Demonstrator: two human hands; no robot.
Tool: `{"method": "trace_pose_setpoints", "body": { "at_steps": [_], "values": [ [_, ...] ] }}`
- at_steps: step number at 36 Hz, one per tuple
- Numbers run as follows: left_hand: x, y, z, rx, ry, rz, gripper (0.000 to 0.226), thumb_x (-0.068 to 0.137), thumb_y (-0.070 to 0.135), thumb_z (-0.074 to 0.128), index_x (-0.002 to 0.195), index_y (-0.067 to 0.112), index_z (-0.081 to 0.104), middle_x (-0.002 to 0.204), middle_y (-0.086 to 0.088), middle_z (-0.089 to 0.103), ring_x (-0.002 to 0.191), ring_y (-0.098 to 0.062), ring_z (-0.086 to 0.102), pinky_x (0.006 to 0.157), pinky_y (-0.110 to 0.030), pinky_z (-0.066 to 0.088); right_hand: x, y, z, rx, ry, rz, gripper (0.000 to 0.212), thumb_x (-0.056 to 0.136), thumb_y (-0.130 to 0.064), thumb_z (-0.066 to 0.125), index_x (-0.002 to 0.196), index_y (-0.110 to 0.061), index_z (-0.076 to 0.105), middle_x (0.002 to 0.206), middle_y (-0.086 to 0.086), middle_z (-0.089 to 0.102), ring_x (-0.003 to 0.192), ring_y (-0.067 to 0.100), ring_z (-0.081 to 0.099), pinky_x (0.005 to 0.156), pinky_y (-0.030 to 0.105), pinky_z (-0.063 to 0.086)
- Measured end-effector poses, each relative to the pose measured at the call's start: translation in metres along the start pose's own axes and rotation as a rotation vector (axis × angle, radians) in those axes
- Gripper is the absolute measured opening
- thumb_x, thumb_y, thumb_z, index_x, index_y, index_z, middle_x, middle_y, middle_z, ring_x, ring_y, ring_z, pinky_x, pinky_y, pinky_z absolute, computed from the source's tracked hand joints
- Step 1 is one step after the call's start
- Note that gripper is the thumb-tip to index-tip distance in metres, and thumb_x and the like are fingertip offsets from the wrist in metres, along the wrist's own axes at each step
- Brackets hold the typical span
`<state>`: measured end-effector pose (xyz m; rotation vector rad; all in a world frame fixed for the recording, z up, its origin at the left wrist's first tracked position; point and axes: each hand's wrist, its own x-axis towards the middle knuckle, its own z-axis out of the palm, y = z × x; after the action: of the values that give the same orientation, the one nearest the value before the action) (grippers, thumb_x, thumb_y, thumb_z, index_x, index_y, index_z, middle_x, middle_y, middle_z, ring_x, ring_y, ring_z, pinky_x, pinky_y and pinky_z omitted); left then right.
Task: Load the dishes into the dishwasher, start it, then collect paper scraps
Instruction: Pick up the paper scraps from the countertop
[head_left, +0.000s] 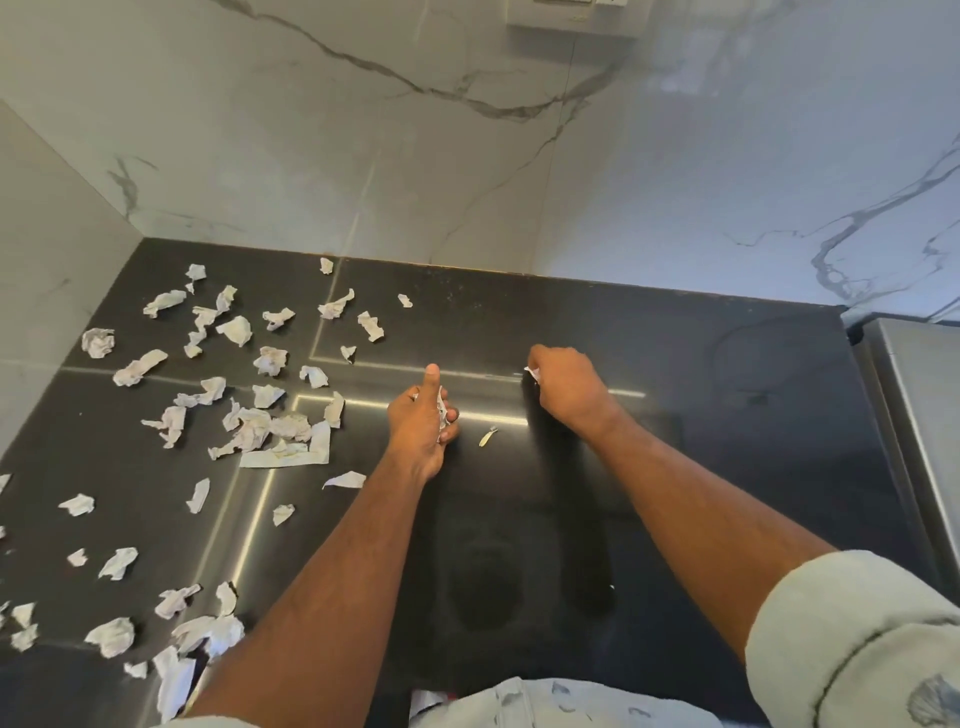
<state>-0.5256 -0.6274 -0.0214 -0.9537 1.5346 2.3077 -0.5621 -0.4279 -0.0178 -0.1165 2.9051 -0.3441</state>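
Note:
Several crumpled white paper scraps (249, 421) lie scattered over the left half of a glossy black counter (727, 415). My left hand (421, 426) is at the counter's middle, thumb raised, its fingers curled round a few gathered scraps (443, 413). My right hand (563, 387) is further right and back, pinching a small white scrap (531, 371) at its fingertips just above the counter. One thin scrap (488, 435) lies between the two hands. No dishes or dishwasher are in view.
A white marble wall (467, 156) rises behind the counter and a grey panel (47, 260) closes the left side. A steel appliance edge (919, 395) borders the counter on the right. More scraps (176, 665) sit near the front left edge.

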Motion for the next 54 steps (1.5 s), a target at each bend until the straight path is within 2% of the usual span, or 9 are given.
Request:
{"method": "trace_pose_setpoints", "body": {
  "at_steps": [6,13,18,22,25,29,43,48,54],
  "values": [
    [-0.031,-0.011,-0.007,0.009,0.009,0.013,0.034,0.098,0.038,0.063,0.077,0.014,0.049,0.065,0.000,0.045,0.050,-0.011,0.043,0.036,-0.021,0.023,-0.044,0.001,0.004,0.187,-0.131,-0.073,0.026,0.088,-0.018,0.057,0.113,-0.022,0.058,0.104,0.010,0.067,0.095,0.032,0.064,0.082,0.038,0.055],
    [-0.069,-0.024,-0.024,-0.019,0.074,0.039,0.032,0.097,0.036,0.064,0.081,0.013,0.050,0.064,0.000,0.047,0.048,-0.010,0.044,0.037,-0.021,0.024,-0.074,-0.023,0.005,0.431,-0.063,-0.307,0.027,0.083,-0.014,0.066,0.109,-0.021,0.062,0.081,-0.010,0.065,0.072,0.008,0.061,0.071,0.024,0.052],
    [-0.087,-0.034,-0.040,-0.053,0.124,0.048,0.034,0.097,0.038,0.064,0.080,0.014,0.048,0.066,0.000,0.043,0.050,-0.011,0.043,0.037,-0.020,0.023,-0.057,-0.044,0.016,0.256,-0.100,-0.262,0.033,0.093,-0.020,0.055,0.126,-0.025,0.059,0.104,0.005,0.070,0.094,0.024,0.066,0.087,0.040,0.055],
    [-0.102,-0.041,-0.050,-0.083,0.169,0.057,0.036,0.097,0.039,0.065,0.076,0.013,0.049,0.064,0.001,0.045,0.050,-0.011,0.042,0.036,-0.020,0.023,-0.048,-0.051,0.022,0.064,-0.153,-0.182,0.016,0.086,-0.009,0.057,0.087,-0.022,0.066,0.092,0.010,0.069,0.090,0.036,0.066,0.073,0.037,0.056],
    [-0.110,-0.046,-0.056,-0.111,0.204,0.068,0.036,0.097,0.038,0.065,0.077,0.013,0.048,0.066,0.001,0.047,0.049,-0.010,0.042,0.037,-0.020,0.022,-0.044,-0.052,0.023,-0.007,-0.171,-0.185,0.013,0.083,-0.006,0.059,0.084,-0.012,0.070,0.086,0.013,0.066,0.087,0.037,0.067,0.069,0.035,0.053],
    [-0.119,-0.056,-0.062,-0.141,0.229,0.078,0.035,0.098,0.037,0.063,0.077,0.014,0.046,0.067,0.001,0.048,0.048,-0.010,0.042,0.037,-0.020,0.021,-0.040,-0.046,0.029,0.005,-0.116,-0.251,0.010,0.086,-0.008,0.064,0.091,-0.008,0.072,0.100,0.009,0.053,0.094,0.034,0.062,0.071,0.032,0.044],
    [-0.163,-0.094,-0.057,-0.202,0.358,0.069,0.036,0.098,0.039,0.062,0.078,0.013,0.047,0.069,0.000,0.050,0.051,-0.012,0.044,0.036,-0.020,0.022,-0.079,-0.019,0.046,-0.079,-0.054,-0.493,0.010,0.098,-0.016,0.051,0.101,-0.012,0.060,0.106,0.008,0.053,0.101,0.031,0.056,0.079,0.047,0.053],
    [-0.185,-0.109,-0.059,-0.222,0.415,0.077,0.036,0.098,0.038,0.063,0.077,0.013,0.047,0.067,0.000,0.052,0.049,-0.012,0.044,0.036,-0.019,0.022,-0.112,-0.016,0.053,-0.038,-0.002,-0.549,0.013,0.102,-0.017,0.049,0.106,-0.009,0.059,0.111,0.010,0.056,0.103,0.031,0.055,0.080,0.041,0.044],
    [-0.214,-0.127,-0.074,-0.227,0.433,0.094,0.036,0.098,0.036,0.063,0.075,0.013,0.047,0.065,-0.001,0.050,0.048,-0.013,0.043,0.035,-0.018,0.021,-0.169,-0.014,0.076,0.165,0.025,-0.620,0.007,0.095,-0.013,0.059,0.091,-0.008,0.062,0.095,0.012,0.060,0.089,0.036,0.057,0.076,0.047,0.049]
  ]
}}
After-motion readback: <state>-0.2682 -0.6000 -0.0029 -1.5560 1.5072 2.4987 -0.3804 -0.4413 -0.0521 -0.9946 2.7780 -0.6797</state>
